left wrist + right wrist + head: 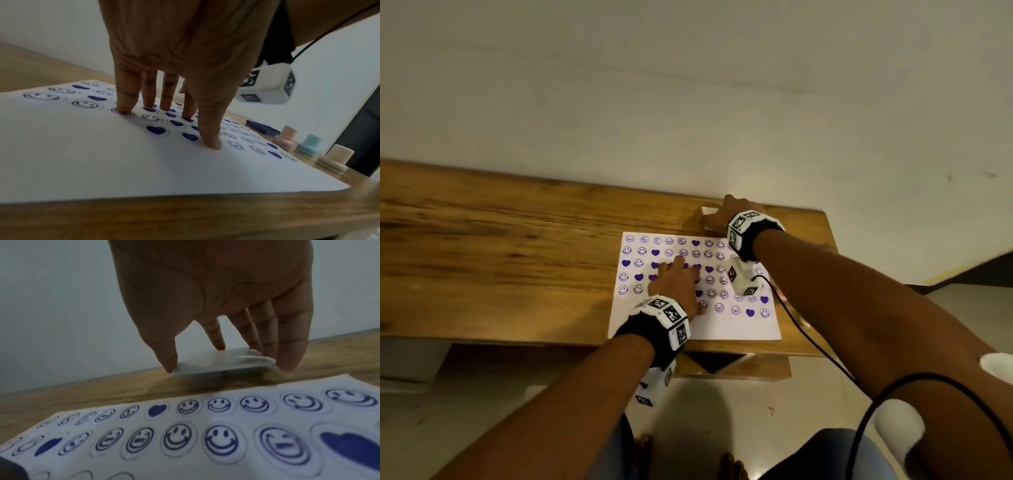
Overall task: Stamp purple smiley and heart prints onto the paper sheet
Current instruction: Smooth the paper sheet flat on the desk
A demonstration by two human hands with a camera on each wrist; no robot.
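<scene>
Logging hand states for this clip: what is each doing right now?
Left hand: open, fingers pressing the white stamped paper sheet.
Right hand: grips flat white pad.

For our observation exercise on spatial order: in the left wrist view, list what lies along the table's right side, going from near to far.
Cream round stamp → light blue round stamp → pink round stamp → dark blue flat ink pad, all on the wooden table beside the white paper sheet.

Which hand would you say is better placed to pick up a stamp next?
Probably the right hand: it works beside the stamps, though it now grips a flat white piece. The left hand presses the paper flat.
</scene>
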